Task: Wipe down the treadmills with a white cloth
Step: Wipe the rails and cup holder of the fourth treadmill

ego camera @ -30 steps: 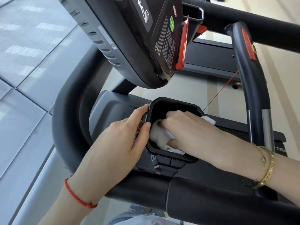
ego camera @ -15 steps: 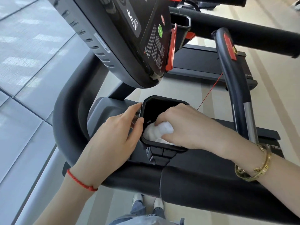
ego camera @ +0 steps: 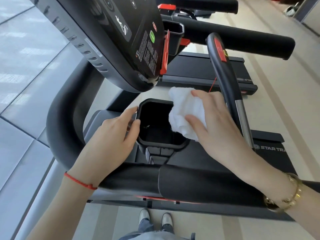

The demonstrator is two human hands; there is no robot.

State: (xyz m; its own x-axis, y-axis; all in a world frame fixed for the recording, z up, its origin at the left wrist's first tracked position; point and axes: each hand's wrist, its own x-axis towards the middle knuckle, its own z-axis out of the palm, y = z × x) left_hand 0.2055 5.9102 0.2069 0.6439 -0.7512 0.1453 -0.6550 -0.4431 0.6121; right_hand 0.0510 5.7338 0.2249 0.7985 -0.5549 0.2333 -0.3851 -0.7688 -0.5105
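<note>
Treadmills (ego camera: 204,70) stand in a row, two in sight, the nearer one under the person's hands. Its black cup holder (ego camera: 155,122) seems the step in hand; next the rim or console probably needs wiping. One white cloth (ego camera: 185,111) sits at the holder's right edge, grasped by the right hand (ego camera: 218,125). Left hand (ego camera: 110,134) steadies the rim, fingers relaxed

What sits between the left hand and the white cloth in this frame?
In the head view, the open black cup holder lies between the left hand on its left rim and the white cloth held by the right hand.
</note>
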